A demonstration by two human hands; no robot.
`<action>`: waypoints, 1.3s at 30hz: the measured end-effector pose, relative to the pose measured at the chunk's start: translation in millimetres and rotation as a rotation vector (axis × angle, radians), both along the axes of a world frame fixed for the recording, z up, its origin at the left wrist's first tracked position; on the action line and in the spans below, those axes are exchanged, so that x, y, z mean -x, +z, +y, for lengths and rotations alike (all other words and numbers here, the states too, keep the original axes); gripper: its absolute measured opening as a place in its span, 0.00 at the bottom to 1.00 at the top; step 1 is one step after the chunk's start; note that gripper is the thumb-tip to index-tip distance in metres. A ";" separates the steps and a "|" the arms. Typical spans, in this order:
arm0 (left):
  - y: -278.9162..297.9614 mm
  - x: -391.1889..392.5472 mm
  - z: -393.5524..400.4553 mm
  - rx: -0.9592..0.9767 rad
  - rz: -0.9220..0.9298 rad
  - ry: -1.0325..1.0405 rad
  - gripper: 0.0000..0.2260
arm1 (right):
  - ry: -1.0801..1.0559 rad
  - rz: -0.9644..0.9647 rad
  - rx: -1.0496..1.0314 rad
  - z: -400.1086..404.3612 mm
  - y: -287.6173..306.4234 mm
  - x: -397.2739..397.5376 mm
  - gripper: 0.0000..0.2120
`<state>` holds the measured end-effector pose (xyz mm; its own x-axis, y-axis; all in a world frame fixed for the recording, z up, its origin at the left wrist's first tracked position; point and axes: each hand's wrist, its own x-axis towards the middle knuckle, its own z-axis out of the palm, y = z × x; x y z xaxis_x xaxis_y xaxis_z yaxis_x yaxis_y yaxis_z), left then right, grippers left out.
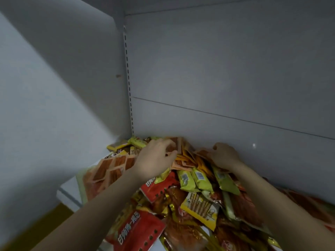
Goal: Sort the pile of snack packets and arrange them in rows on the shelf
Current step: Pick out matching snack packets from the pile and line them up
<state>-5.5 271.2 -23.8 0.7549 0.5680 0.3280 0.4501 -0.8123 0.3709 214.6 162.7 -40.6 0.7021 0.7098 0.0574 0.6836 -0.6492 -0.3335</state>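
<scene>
The pile of snack packets point(190, 200) is lying heaped on the white shelf point(68, 192), spreading back to the rear wall point(226, 73), directly under both my hands. It is showing red, yellow-green and orange wrappers, jumbled and overlapping. My left hand point(155, 158) is curling its fingers around some thin orange packets point(178, 149) at the back. My right hand point(224, 154) is gripping another orange packet point(204, 153) beside the wall.

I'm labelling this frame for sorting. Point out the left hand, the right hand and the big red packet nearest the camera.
left hand point(155, 158), head view, back of the hand.
right hand point(225, 154), head view, back of the hand.
big red packet point(136, 230), head view, middle of its printed face.
</scene>
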 end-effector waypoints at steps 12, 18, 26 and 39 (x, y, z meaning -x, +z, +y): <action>-7.0 -72.2 35.5 0.070 -0.053 -0.232 0.13 | -0.122 0.100 -0.077 -11.8 9.3 -13.6 0.21; -6.6 -88.8 5.3 0.205 -0.240 -0.272 0.11 | -0.261 0.039 -0.229 -41.8 20.3 -29.8 0.07; -10.2 -101.3 -33.5 0.385 -0.227 -0.358 0.07 | -0.105 0.206 -0.164 -52.6 11.8 -22.8 0.07; 13.5 -97.5 -43.5 1.057 -0.452 -0.248 0.21 | -0.102 0.584 -0.832 -59.7 55.8 2.4 0.06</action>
<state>92.0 227.7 -10.2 0.8188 0.5720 0.0477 -0.0220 -0.0519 0.9984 212.2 103.0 15.3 0.8333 0.5363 0.1345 0.2241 -0.1051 -0.9689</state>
